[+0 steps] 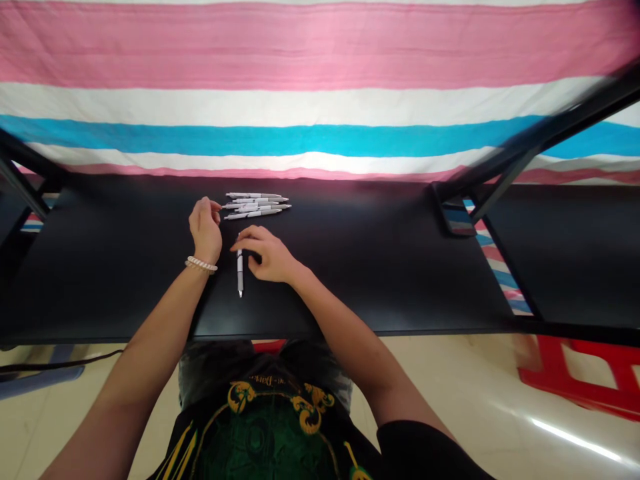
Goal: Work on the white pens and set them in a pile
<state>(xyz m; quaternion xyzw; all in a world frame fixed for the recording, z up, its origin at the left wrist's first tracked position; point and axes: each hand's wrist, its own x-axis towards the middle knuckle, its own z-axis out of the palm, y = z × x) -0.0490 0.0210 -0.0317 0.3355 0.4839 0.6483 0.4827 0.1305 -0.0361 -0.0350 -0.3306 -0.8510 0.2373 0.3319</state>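
Note:
Several white-and-grey click pens (pixel 257 205) lie in a loose bunch on the black table, their tips pointing right. Beside their left ends is my left hand (pixel 204 230), resting on its side with the fingers curled together. A fingertip reaches the end of one pen; whether the curled fingers hold anything is hidden. Nearer to me, a single pen (pixel 240 272) lies with its tip towards my body. My right hand (pixel 267 255) arches over this pen's far end, fingers bent across it and thumb standing apart from the barrel.
The black tabletop (pixel 365 267) stretches to both sides, with its front edge close to my lap. Behind it hangs a pink, white and blue striped cloth (pixel 310 53). Black metal frames (pixel 505 167) rise at both ends. A red plastic stool (pixel 580 373) stands at lower right.

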